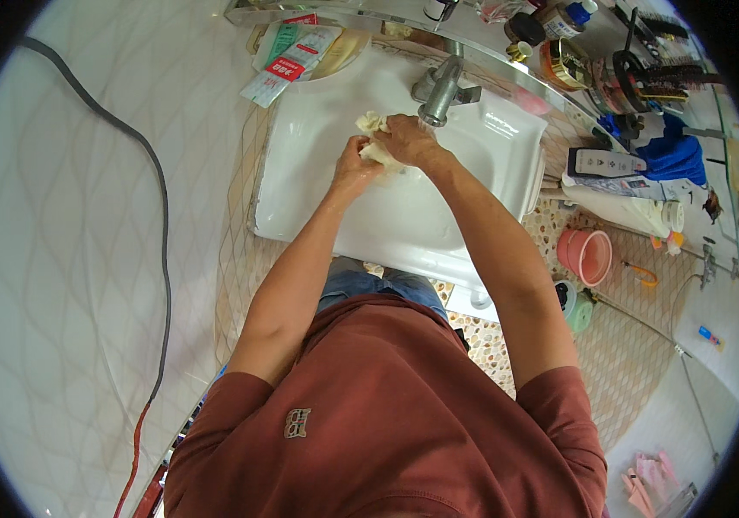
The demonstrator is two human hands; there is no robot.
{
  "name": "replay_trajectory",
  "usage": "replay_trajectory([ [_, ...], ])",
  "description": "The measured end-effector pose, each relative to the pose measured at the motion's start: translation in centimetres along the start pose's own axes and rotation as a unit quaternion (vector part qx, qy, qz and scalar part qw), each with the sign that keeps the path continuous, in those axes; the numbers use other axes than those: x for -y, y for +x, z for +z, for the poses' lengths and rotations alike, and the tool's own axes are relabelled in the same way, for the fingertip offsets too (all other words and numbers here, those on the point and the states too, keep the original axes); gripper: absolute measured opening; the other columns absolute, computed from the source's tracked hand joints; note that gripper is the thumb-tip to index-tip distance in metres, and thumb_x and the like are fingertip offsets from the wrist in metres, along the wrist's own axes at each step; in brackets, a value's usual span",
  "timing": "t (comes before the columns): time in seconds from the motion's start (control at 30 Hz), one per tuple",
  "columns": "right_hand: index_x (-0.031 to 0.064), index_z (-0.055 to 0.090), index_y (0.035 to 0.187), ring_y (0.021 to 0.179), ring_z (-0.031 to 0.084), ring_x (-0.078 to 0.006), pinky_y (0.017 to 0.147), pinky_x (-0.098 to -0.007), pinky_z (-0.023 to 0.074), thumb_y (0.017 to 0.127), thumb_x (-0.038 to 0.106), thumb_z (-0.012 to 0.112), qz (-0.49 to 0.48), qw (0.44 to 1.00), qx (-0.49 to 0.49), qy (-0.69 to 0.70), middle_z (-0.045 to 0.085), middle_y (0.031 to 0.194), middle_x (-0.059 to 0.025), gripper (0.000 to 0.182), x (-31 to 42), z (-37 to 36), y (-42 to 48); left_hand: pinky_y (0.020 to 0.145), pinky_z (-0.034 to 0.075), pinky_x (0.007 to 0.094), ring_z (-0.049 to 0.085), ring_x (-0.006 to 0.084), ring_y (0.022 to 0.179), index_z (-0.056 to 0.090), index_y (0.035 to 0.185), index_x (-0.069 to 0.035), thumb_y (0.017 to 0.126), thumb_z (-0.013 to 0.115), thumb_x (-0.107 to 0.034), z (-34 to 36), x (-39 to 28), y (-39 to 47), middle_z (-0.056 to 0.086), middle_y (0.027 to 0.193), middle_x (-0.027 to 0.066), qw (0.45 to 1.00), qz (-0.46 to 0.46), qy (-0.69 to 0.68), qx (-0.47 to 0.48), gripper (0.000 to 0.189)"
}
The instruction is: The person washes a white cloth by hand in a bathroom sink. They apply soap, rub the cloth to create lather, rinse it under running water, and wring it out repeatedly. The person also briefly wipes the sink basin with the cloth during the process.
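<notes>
Both my hands are over a white washbasin (317, 213), gripping a crumpled cream-coloured cloth (377, 154). My left hand (356, 167) holds its lower left part, with the fingers curled in. Higher up and to the right, my right hand (410, 139) is closed on the same cloth, right beside the spout. The metal faucet (440, 94) stands at the basin's back edge, and water appears to run from it onto my right hand. Part of the cloth is hidden by my fingers.
Toothpaste tubes and packets (288, 65) lie on the basin's back left corner. A glass shelf (369, 16) with jars, bottles and brushes runs above the faucet. To the right are a blue cloth (674, 155), a white bottle (628, 207) and a pink bucket (586, 257).
</notes>
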State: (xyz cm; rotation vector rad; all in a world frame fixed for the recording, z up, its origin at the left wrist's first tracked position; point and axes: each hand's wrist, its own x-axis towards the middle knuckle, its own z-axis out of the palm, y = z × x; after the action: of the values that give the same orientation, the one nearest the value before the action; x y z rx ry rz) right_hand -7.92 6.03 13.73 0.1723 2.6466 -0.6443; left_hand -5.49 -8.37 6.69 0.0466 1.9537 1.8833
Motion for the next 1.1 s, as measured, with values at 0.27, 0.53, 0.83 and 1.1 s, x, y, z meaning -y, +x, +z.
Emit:
replay_trajectory([
  [0.27, 0.0018, 0.062, 0.111, 0.091, 0.065, -0.0338, 0.082, -0.0395, 0.0503, 0.081, 0.036, 0.059, 0.025, 0.976, 0.001, 0.215, 0.066, 0.102, -0.0207, 0.046, -2.8, 0.3, -1.5, 0.086, 0.049, 0.0309, 0.061, 0.0186, 0.1, 0.05, 0.125, -0.004, 0.07, 0.073, -0.006, -0.4, 0.5, 0.0, 0.062, 0.112, 0.0076, 0.988, -0.038, 0.091, 0.116, 0.06],
  [0.53, -0.0001, 0.066, 0.102, 0.091, 0.065, -0.0341, 0.081, -0.0395, 0.0498, 0.08, 0.027, 0.061, -0.044, 0.916, 0.01, 0.4, 0.067, 0.096, -0.0214, 0.035, -4.8, 2.0, -2.7, 0.096, 0.042, 0.0317, 0.054, 0.0167, 0.111, 0.046, 0.13, -0.003, 0.075, 0.07, -0.009, 0.0, -3.7, -1.5, 0.059, 0.113, 0.0043, 0.97, -0.076, -0.076, 0.217, 0.06],
  [0.83, -0.0024, 0.065, 0.099, 0.073, 0.062, -0.0214, 0.068, -0.0343, 0.0496, 0.077, 0.015, 0.06, -0.005, 0.911, -0.057, 0.407, 0.065, 0.079, -0.0154, 0.028, -7.6, 1.4, -3.9, 0.081, 0.049, 0.0287, 0.061, 0.0154, 0.088, 0.057, 0.108, -0.003, 0.085, 0.06, -0.01, 0.1, -2.3, 1.3, 0.062, 0.098, 0.0062, 0.987, -0.077, -0.126, 0.07, 0.024],
  [1.1, -0.0029, 0.062, 0.106, 0.071, 0.06, -0.0124, 0.064, -0.0277, 0.0483, 0.081, 0.012, 0.06, 0.033, 0.89, -0.112, 0.44, 0.064, 0.078, -0.0066, 0.029, -7.0, -0.2, -5.7, 0.07, 0.047, 0.0276, 0.057, 0.0106, 0.08, 0.062, 0.106, -0.001, 0.091, 0.052, -0.013, 4.0, -3.8, 2.5, 0.062, 0.091, 0.0039, 0.99, -0.056, -0.072, 0.109, 0.022],
])
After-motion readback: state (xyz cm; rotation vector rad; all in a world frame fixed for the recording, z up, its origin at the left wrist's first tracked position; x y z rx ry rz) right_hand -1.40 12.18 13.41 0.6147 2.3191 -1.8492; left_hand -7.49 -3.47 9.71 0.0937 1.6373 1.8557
